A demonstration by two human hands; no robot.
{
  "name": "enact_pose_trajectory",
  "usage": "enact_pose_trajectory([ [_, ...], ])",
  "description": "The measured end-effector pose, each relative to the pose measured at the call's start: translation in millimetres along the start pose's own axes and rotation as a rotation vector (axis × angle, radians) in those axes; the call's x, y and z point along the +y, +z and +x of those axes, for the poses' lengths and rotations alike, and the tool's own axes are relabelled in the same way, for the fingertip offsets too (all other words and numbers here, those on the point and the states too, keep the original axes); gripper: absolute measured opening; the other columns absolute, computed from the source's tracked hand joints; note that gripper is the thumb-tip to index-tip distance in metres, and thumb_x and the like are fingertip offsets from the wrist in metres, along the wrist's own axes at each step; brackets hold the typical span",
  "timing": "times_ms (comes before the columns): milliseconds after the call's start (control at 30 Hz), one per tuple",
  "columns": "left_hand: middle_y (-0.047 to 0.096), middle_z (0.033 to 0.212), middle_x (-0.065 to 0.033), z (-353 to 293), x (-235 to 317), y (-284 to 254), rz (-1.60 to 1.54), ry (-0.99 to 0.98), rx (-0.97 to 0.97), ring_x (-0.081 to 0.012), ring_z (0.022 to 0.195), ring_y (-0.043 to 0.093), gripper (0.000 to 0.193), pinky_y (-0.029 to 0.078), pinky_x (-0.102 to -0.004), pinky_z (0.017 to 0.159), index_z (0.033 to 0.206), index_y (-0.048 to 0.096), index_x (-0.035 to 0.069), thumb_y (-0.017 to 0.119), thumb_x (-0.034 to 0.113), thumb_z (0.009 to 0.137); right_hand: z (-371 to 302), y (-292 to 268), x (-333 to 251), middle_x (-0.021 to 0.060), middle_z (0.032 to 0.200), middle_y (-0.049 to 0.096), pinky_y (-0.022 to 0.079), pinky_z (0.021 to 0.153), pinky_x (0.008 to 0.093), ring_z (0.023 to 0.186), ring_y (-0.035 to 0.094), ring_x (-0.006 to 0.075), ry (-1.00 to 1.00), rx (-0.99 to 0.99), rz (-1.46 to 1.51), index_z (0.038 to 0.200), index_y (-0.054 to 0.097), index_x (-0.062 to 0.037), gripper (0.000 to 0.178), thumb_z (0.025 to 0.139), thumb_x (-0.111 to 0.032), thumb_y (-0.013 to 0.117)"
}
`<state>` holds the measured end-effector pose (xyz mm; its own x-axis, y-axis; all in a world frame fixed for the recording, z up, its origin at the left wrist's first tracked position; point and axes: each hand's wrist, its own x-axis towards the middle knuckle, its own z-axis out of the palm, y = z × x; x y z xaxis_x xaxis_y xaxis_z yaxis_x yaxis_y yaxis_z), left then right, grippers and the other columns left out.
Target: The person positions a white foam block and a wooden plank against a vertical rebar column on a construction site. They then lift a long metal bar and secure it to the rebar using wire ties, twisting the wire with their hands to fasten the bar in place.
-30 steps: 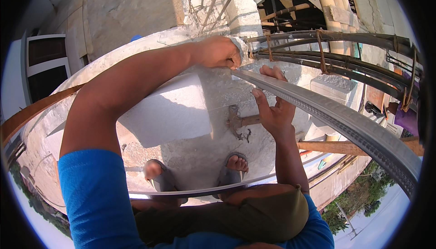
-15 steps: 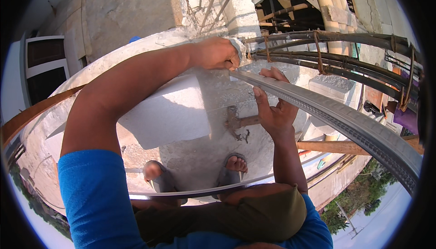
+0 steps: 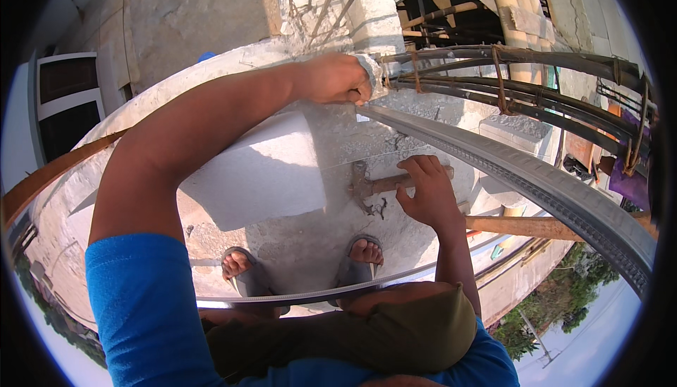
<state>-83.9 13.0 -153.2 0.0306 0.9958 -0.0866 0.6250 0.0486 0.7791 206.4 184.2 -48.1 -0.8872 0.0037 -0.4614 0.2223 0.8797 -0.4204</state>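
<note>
My left hand is closed in a pinch at the near end of a long grey metal profile; whatever lies between its fingertips is hidden. The profile slopes away to the right below some rebar. Over the wooden handle of a hammer is my right hand, thumb and fingers apart on either side of it. Whether the palm touches the handle I cannot tell. The hammer lies on the rough concrete, its head to the left. Left of it sits a pale block, with a thin line running from near its edge.
Tied rebar stretches out at the right, by bamboo poles. Upright steel rods rise at the back. A wooden beam juts out on the right. My sandalled feet stand near the curved slab edge.
My right hand has let go of the metal profile and come down toward me, over the hammer handle. The left hand stays at the profile's end.
</note>
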Motion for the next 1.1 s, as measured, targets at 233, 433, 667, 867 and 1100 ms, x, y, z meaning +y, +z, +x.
enact_pose_trajectory([
  [233,0.076,0.105,-0.0063,0,-4,4,-0.021,0.027,0.045,-0.0315,0.104,0.07,0.013,0.054,-0.0425,0.09,0.103,0.076,0.011,0.073,0.013,0.091,-27,41,32,0.0107,0.115,0.058,0.042,0.1,0.0471,0.115,0.057,0.0309,-0.144,0.04,-0.263,0.123,0.062,-0.0074,0.046,0.081,-0.015,0.081],
  [433,0.076,0.104,-0.0052,2,-2,2,0.003,0.03,0.019,-0.0314,0.102,0.07,0.013,0.054,-0.041,0.089,0.102,0.076,0.012,0.072,0.011,0.089,-52,41,13,0.0221,0.11,0.062,0.053,0.078,0.0487,0.092,0.065,0.0439,-0.042,0.029,0.278,0.128,0.053,-0.0011,0.038,0.1,-0.022,0.067],
  [667,0.077,0.098,-0.0041,-1,-7,8,-0.029,0.047,0.09,-0.0299,0.098,0.07,0.01,0.054,-0.0437,0.085,0.097,0.077,0.014,0.07,0.018,0.091,-29,22,-57,0.0252,0.094,0.066,0.052,0.075,0.0495,0.084,0.069,0.0439,0.205,-0.101,0.668,0.139,0.04,0.0012,0.042,0.109,-0.026,0.051],
  [867,0.077,0.102,-0.0045,4,-10,7,0.0,0.047,0.013,-0.03,0.103,0.07,0.014,0.054,-0.0441,0.088,0.103,0.078,0.016,0.07,0.016,0.091,-23,19,-73,0.0133,0.087,0.062,0.052,0.07,0.0393,0.073,0.063,0.0224,0.2,-0.056,0.816,0.145,0.036,0.001,0.045,0.106,-0.016,0.052],
  [1100,0.074,0.106,-0.0133,6,-36,23,0.064,0.074,0.116,-0.0378,0.107,0.067,0.023,0.054,-0.0483,0.091,0.108,0.075,0.012,0.075,0.026,0.09,5,11,-116,0.0026,0.084,0.055,0.044,0.058,0.0261,0.066,0.05,0.0061,0.377,0.011,1.134,0.142,0.036,0.0005,0.041,0.111,-0.025,0.046],
])
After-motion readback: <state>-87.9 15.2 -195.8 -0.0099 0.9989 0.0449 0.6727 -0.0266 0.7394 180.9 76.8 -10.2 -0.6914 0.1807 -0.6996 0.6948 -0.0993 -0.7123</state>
